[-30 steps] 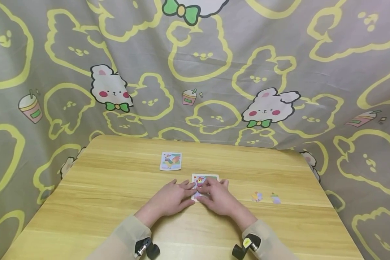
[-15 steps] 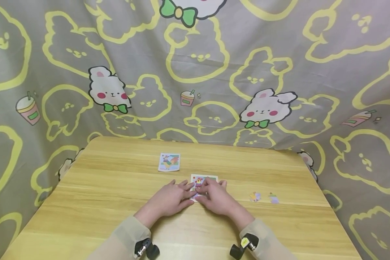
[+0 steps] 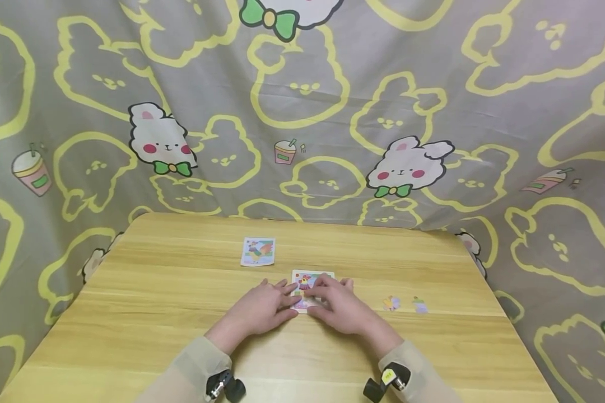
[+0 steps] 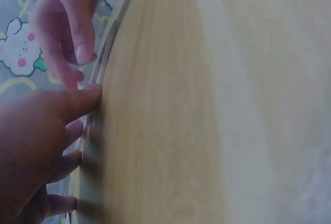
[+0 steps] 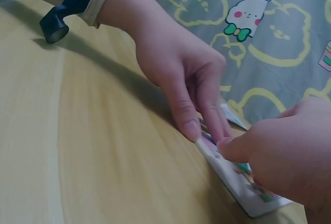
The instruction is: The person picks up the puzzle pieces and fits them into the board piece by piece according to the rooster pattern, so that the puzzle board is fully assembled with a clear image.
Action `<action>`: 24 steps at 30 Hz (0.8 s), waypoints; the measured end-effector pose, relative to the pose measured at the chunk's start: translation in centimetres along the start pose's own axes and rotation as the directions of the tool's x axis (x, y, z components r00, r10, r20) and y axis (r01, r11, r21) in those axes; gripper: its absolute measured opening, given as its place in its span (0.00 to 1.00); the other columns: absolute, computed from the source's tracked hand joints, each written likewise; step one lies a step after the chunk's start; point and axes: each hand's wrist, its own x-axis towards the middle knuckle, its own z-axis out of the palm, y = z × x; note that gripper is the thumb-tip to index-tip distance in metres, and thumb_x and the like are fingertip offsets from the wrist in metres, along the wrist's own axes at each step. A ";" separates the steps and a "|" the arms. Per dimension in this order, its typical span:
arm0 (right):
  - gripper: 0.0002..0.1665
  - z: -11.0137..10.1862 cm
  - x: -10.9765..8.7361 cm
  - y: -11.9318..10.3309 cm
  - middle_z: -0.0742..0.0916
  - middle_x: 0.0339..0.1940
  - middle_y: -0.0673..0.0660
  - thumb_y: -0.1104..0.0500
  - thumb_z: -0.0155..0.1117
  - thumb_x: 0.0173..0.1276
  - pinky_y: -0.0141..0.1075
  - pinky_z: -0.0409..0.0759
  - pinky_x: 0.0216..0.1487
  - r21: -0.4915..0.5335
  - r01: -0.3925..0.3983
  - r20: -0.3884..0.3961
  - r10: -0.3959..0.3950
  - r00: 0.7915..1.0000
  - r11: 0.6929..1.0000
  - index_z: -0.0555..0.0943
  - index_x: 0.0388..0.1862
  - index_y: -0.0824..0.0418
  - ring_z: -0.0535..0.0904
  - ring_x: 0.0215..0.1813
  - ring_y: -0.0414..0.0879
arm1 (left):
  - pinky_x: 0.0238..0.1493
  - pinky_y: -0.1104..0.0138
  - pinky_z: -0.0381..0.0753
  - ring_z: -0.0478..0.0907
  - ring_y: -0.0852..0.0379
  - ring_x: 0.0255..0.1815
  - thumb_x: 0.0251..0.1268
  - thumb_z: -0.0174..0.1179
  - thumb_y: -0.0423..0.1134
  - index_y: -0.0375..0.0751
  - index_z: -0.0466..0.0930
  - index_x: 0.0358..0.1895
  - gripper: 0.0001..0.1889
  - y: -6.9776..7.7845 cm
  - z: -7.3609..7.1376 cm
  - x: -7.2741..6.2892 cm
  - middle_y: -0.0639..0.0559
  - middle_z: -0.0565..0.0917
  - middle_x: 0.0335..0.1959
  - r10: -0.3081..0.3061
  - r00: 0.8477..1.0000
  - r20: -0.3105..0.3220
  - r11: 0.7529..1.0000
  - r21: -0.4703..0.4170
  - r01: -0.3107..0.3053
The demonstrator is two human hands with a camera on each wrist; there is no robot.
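Note:
A small white-rimmed jigsaw board (image 3: pixel 296 309) with a colourful rooster picture lies on the table in the head view, partly covered by both hands. My left hand (image 3: pixel 267 306) rests along its left side, fingers extended, with the fingertips on the board. My right hand (image 3: pixel 344 305) arches over the board's right half; its bent fingers touch the picture and the thumb stands apart near the front rim. From the right wrist view, the right hand (image 5: pixel 284 151) and the left hand (image 5: pixel 181 74) meet closely over the board (image 5: pixel 235 190).
A square rooster picture card (image 3: pixel 258 252) lies farther back and to the left. Two loose puzzle pieces, one yellowish (image 3: pixel 391 303) and one green and lilac (image 3: pixel 420 304), lie to the right. A patterned curtain (image 3: pixel 312 184) hangs behind the wooden table (image 3: pixel 156 280).
My right hand has shifted slightly to the right over the board, baring more of the picture between the hands. The left hand keeps its place, and the whole head view has turned slightly right.

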 end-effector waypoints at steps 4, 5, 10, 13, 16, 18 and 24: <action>0.22 -1.0 -0.8 0.8 0.81 0.56 0.52 0.56 0.72 0.74 0.50 0.56 0.54 0.030 0.003 -0.032 -0.002 0.999 1.000 0.86 0.64 0.61 0.78 0.55 0.46 | 0.71 0.33 0.66 0.71 0.40 0.75 0.80 0.59 0.54 0.50 0.83 0.69 0.23 0.0 0.0 -0.1 0.49 0.74 0.76 0.001 1.000 -0.008 1.000 -0.010 -0.001; 0.21 -1.3 -1.1 1.0 0.81 0.57 0.52 0.56 0.73 0.74 0.50 0.56 0.53 0.032 0.003 -0.040 -0.001 0.999 0.999 0.86 0.64 0.60 0.78 0.55 0.47 | 0.71 0.33 0.66 0.71 0.40 0.75 0.80 0.59 0.54 0.50 0.83 0.69 0.23 0.0 0.0 -0.1 0.49 0.74 0.76 0.001 1.000 -0.009 1.000 -0.013 -0.002; 0.20 -2.8 -2.8 2.5 0.81 0.57 0.52 0.57 0.74 0.73 0.50 0.56 0.52 0.030 -0.018 -0.060 0.020 0.998 0.999 0.87 0.62 0.59 0.78 0.54 0.50 | 0.71 0.32 0.65 0.70 0.39 0.76 0.81 0.59 0.54 0.49 0.83 0.69 0.23 0.0 -0.1 -0.1 0.49 0.74 0.76 -0.001 1.000 -0.009 1.000 -0.031 0.001; 0.21 -3.7 -4.0 3.4 0.81 0.57 0.51 0.58 0.75 0.72 0.51 0.57 0.54 0.024 -0.040 -0.071 0.041 0.997 0.999 0.87 0.62 0.60 0.79 0.55 0.51 | 0.71 0.32 0.65 0.70 0.39 0.76 0.80 0.59 0.54 0.49 0.84 0.69 0.23 0.0 0.0 -0.2 0.49 0.74 0.76 0.003 1.000 -0.011 1.000 -0.031 -0.003; 0.22 -4.4 -5.3 4.4 0.81 0.57 0.50 0.59 0.77 0.70 0.50 0.58 0.54 0.024 -0.063 -0.092 0.065 0.994 0.998 0.87 0.61 0.62 0.80 0.56 0.51 | 0.71 0.32 0.65 0.71 0.38 0.75 0.80 0.59 0.54 0.49 0.84 0.69 0.23 0.0 0.0 -0.2 0.48 0.74 0.76 0.007 1.000 -0.014 0.999 -0.031 -0.007; 0.23 -4.8 -6.1 5.0 0.81 0.57 0.49 0.60 0.78 0.68 0.49 0.59 0.54 0.022 -0.080 -0.109 0.081 0.991 0.997 0.87 0.61 0.62 0.80 0.56 0.51 | 0.71 0.32 0.65 0.71 0.38 0.75 0.80 0.59 0.54 0.48 0.84 0.69 0.23 0.0 0.0 -0.1 0.48 0.74 0.76 0.006 1.000 -0.014 0.999 -0.032 -0.007; 0.23 -5.8 -8.3 6.9 0.82 0.59 0.53 0.60 0.78 0.67 0.49 0.61 0.53 0.015 -0.108 -0.125 0.109 0.986 0.994 0.87 0.61 0.62 0.80 0.57 0.51 | 0.71 0.31 0.64 0.70 0.38 0.76 0.80 0.60 0.54 0.48 0.84 0.68 0.23 0.1 -0.1 0.0 0.47 0.74 0.76 -0.001 1.000 -0.009 0.999 -0.043 0.000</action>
